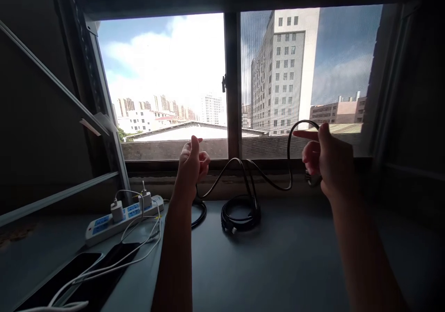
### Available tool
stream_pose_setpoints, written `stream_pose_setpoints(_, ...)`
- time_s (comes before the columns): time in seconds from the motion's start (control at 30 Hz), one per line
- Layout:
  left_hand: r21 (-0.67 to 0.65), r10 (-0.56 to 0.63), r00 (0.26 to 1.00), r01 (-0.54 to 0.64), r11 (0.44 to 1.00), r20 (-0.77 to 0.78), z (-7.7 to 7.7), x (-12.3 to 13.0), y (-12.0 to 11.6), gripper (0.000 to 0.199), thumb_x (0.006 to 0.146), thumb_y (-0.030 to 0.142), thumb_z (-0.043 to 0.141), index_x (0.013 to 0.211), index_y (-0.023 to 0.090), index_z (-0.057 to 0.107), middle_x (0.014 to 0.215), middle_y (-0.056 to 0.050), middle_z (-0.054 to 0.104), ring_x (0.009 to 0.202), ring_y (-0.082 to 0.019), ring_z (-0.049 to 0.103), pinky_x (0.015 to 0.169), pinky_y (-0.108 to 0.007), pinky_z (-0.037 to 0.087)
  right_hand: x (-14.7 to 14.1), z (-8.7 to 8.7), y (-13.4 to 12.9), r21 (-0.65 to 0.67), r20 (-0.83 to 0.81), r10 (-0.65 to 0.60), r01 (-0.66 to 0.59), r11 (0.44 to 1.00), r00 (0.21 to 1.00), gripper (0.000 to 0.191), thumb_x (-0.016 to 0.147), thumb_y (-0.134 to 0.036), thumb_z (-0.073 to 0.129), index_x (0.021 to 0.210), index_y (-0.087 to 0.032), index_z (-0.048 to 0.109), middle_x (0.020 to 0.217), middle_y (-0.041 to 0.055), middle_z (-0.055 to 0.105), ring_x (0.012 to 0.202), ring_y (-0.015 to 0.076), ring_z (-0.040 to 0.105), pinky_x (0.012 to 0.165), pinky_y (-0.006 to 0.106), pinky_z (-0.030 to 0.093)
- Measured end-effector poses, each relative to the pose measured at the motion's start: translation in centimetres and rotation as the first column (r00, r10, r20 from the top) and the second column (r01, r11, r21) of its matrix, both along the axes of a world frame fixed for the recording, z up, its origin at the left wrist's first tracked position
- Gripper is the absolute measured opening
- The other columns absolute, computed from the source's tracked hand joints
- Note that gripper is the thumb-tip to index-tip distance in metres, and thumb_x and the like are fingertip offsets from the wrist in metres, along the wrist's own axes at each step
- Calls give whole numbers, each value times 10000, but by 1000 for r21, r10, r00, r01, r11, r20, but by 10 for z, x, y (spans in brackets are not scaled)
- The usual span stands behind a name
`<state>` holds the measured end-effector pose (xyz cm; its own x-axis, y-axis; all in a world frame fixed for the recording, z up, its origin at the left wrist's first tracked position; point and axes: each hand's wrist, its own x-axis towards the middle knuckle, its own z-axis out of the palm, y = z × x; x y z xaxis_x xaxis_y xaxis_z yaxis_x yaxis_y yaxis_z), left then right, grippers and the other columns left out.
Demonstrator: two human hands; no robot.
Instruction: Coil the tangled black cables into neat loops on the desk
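A thin black cable (289, 163) hangs in loose bends between my two raised hands, above the desk. My left hand (194, 158) is closed, thumb up, with one stretch of the cable dropping from beneath it. On the other side, my right hand (327, 156) pinches the cable near the thumb, its index finger pointing left. A dark connector end (313, 179) shows partly below the right palm. Between the hands lies a coiled black cable (225, 220) on the desk, and strands rise from it. Behind my left forearm, another black coil (202, 215) is partly hidden.
At the left, a white power strip (91, 235) holds two white chargers with white cords (139, 247). Two dark phones or flat devices (78, 265) lie in front of it on the grey desk (278, 265). A window frame (233, 94) stands behind; metal rails (59, 198) run along the left.
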<state>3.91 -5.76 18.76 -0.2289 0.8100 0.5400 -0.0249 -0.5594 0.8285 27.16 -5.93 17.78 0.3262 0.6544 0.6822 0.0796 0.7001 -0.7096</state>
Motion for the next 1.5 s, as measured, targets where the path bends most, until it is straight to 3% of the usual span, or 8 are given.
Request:
stream_pose_setpoints(0.13,167,122,992,-114,979,-41,2,6,-7,321,913,409,351,898,172,568,355,94,235,275,-47,157,302,-193,113,-8,-2,-1,-236,50,284,-265,935,957,475,871,-538,483,1206,-212,562,852,60,643,467,94,544,271,139,194)
stream_pose_setpoints(0.23,276,156,986,-135,952,-55,4,11,-13,294,921,350,354,882,183,593,352,91,228,276,-48,173,320,-202,144,-19,-4,4,-293,72,351,-317,902,934,392,929,-414,428,1246,-203,521,1019,87,637,662,140,625,290,138,316)
stream_pose_setpoints(0.37,378,179,983,-175,909,23,4,21,-21,305,935,353,321,888,197,579,354,97,210,279,-49,169,327,-205,153,-33,-8,10,-290,70,374,-340,895,925,301,954,-306,390,1147,-206,598,1015,70,653,966,182,605,619,226,546)
stream_pose_setpoints(0.5,446,206,973,-232,864,105,3,31,-28,310,944,382,291,862,209,536,359,101,218,284,-48,181,328,-203,157,-41,-11,8,-294,82,489,-448,844,868,308,960,-353,393,1154,-231,599,1048,46,656,1054,200,572,836,319,513)
stream_pose_setpoints(0.87,461,226,945,-314,830,237,3,41,-43,289,904,483,372,819,237,496,354,83,241,289,-55,215,356,-233,177,-44,-7,0,-333,-46,528,-512,792,848,343,968,-396,366,1228,-242,528,1005,54,665,889,197,644,663,285,529)
stream_pose_setpoints(1.07,445,318,912,-405,799,258,5,41,-51,307,897,519,352,810,246,463,374,82,221,298,-56,230,373,-238,194,-44,-11,3,-356,16,661,-614,705,750,432,951,-446,386,1319,-228,442,859,60,684,769,190,654,671,287,507)
stream_pose_setpoints(1.3,436,229,929,-342,832,291,6,41,-55,349,852,592,384,870,251,456,374,90,221,294,-34,176,366,-250,135,-46,-10,12,-214,-266,569,-623,752,779,238,905,-326,519,1080,-206,629,712,-27,502,593,60,512,576,141,475)
stream_pose_setpoints(1.5,442,235,933,-339,831,274,8,39,-56,317,863,554,405,839,252,499,357,82,220,294,-50,174,362,-252,156,-49,-9,13,-136,-294,468,-522,842,833,316,829,-391,591,1120,-268,581,747,-33,460,411,23,288,306,115,190)
